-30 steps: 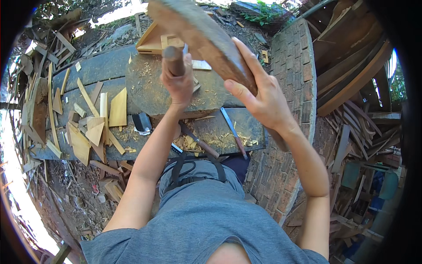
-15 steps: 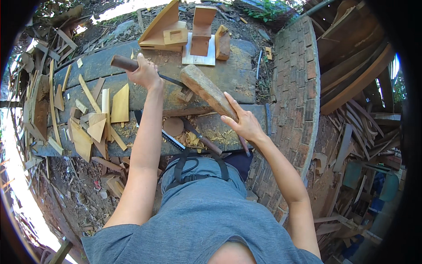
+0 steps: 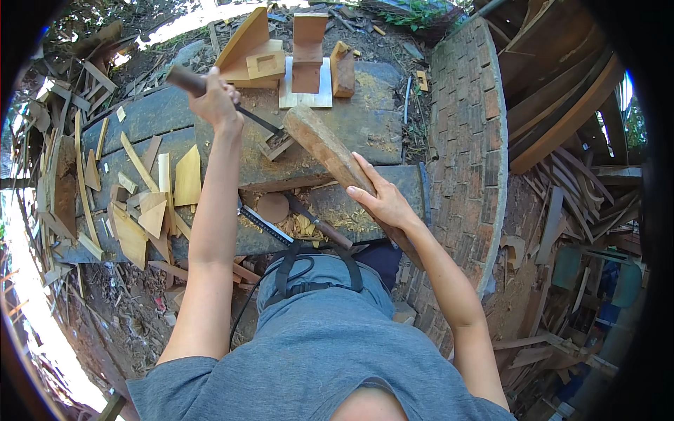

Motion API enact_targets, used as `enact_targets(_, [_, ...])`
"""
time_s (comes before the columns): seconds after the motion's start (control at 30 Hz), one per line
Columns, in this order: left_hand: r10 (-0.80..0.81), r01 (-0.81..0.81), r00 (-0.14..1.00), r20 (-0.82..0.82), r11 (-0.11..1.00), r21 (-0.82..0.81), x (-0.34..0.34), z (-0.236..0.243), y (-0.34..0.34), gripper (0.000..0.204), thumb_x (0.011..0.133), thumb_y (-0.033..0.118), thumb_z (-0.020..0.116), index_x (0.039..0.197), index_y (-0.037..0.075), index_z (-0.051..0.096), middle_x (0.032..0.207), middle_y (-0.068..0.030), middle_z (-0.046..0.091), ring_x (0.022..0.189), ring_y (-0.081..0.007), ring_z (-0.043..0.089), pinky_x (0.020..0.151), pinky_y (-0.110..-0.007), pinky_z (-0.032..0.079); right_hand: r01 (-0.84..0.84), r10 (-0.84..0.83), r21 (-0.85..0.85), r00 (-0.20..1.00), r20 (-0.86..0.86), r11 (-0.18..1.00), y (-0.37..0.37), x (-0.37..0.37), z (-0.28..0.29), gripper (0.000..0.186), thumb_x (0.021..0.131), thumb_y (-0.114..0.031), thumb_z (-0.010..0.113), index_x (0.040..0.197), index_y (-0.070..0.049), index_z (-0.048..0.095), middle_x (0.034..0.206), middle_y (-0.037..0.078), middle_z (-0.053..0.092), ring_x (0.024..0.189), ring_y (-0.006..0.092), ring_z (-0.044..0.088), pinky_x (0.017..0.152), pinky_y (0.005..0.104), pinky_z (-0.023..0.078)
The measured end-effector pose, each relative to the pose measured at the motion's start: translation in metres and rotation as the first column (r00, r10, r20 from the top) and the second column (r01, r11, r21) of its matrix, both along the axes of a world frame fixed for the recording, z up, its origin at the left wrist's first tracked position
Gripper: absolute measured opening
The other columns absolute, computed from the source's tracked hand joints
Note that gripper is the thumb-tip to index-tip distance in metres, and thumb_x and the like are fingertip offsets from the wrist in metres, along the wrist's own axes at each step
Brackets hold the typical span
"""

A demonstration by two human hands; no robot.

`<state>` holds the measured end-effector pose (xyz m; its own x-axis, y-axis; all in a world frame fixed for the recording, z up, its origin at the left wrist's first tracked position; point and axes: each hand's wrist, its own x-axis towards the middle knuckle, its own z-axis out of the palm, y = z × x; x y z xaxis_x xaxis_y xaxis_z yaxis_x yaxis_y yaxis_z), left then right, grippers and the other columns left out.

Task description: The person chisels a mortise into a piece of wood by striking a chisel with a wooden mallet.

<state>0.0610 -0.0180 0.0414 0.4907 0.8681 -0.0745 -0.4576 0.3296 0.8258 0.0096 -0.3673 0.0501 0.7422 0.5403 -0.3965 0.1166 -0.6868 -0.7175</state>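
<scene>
My left hand is closed around the dark wooden handle of a chisel. Its metal blade slants down to the right, and the tip is at a small wooden block with a recess, on the bench. Whether the tip touches the block I cannot tell. My right hand grips a thick, worn wooden mallet shaped like a club. The mallet's broad end is just right of the block and overlaps its edge in view.
Behind the block stand an angled wooden piece, a pale board and a small block. A handsaw, a round disc and shavings lie nearer me. Wood scraps crowd the left; a brick wall runs along the right.
The chisel handle in my left hand has tilted, its end now higher in view. The mallet stays beside the block in my right hand. The whole view has shifted slightly.
</scene>
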Motion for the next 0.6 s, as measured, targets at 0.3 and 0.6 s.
enact_targets(0.3, [0.114, -0.114, 0.993, -0.011, 0.993, -0.007, -0.023, -0.007, 0.001, 0.026, 0.094, 0.007, 0.064, 0.087, 0.011, 0.039, 0.062, -0.0011, 0.047, 0.04, -0.0093, 0.043, 0.035, -0.026, 0.033, -0.009, 0.01, -0.012, 0.999, 0.039, 1.0, -0.002, -0.003, -0.007, 0.082, 0.092, -0.053, 0.062, 0.161, -0.033, 0.022, 0.133, 0.028, 0.062, 0.121, 0.0483, 0.061, 0.104, 0.0498, 0.046])
enact_targets(0.6, [0.259, -0.251, 0.961, -0.101, 0.964, 0.085, -0.015, -0.006, -0.014, 0.026, 0.094, 0.006, 0.066, 0.088, 0.008, 0.04, 0.063, -0.0002, 0.047, 0.041, -0.0085, 0.044, 0.035, -0.025, 0.035, -0.025, 0.026, -0.02, 0.998, 0.064, 0.999, 0.0, -0.006, -0.005, 0.082, 0.094, -0.057, 0.061, 0.162, -0.032, 0.022, 0.135, 0.027, 0.061, 0.121, 0.048, 0.06, 0.103, 0.0488, 0.046])
